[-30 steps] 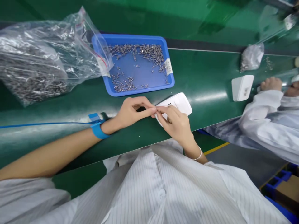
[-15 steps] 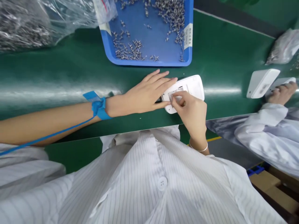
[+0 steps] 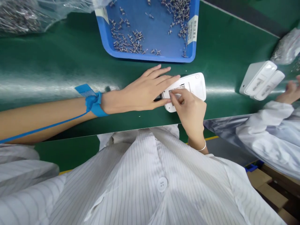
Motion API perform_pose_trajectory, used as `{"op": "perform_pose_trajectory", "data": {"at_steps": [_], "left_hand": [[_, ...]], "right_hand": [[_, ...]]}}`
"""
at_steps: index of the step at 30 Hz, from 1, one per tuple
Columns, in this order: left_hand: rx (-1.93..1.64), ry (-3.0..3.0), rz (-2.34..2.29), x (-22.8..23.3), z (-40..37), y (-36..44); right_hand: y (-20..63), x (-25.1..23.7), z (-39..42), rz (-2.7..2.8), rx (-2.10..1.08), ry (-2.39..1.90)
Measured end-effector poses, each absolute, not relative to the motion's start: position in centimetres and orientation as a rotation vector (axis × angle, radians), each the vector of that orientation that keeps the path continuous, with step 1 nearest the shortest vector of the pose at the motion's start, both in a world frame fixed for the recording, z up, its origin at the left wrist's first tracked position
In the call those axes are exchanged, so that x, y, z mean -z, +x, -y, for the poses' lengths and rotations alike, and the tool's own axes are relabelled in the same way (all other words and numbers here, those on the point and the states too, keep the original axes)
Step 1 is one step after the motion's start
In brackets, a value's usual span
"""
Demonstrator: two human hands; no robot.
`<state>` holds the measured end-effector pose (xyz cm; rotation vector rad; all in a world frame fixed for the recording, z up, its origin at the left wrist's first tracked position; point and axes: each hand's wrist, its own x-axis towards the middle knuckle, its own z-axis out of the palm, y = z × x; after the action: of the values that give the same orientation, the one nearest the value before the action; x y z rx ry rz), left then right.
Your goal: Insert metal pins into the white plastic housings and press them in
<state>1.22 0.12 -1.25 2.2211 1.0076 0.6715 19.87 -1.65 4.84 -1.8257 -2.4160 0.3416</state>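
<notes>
A white plastic device housing [image 3: 198, 87] lies on the green bench with a recessed compartment facing up. My left hand [image 3: 145, 90] rests stretched out beside it, its forefinger and thumb against the housing's left end. A blue strap with a cord [image 3: 95, 104] is round my left wrist. My right hand [image 3: 188, 107] is over the compartment, thumb and forefinger pinched together inside it. Whatever is between those fingertips is too small and hidden to make out. Beyond my hands stands a blue tray [image 3: 150, 57] holding many small metal spring-like pieces [image 3: 132, 42].
A clear plastic bag of metal pieces [image 3: 21, 17] lies at the upper left. To the right, two white housings [image 3: 260, 79] stand side by side near a co-worker's hand [image 3: 292, 92]. Another bag [image 3: 286, 47] lies behind them. The bench's front edge [image 3: 131, 130] runs before me.
The co-worker's housing now stands against the other white one, and that person's hand has drawn away from it. My pinching fingers have shifted slightly left in the compartment; my left hand stays on the housing.
</notes>
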Motion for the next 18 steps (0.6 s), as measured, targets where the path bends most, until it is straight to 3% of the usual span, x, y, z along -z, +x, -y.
{"op": "perform_pose_trajectory", "data": {"at_steps": [18], "left_hand": [[-0.649,2.233,-0.955,1.2,-0.2,0.9]], "right_hand": [[19.5,-7.0,1.5,2.689,-0.377,-1.816]]}}
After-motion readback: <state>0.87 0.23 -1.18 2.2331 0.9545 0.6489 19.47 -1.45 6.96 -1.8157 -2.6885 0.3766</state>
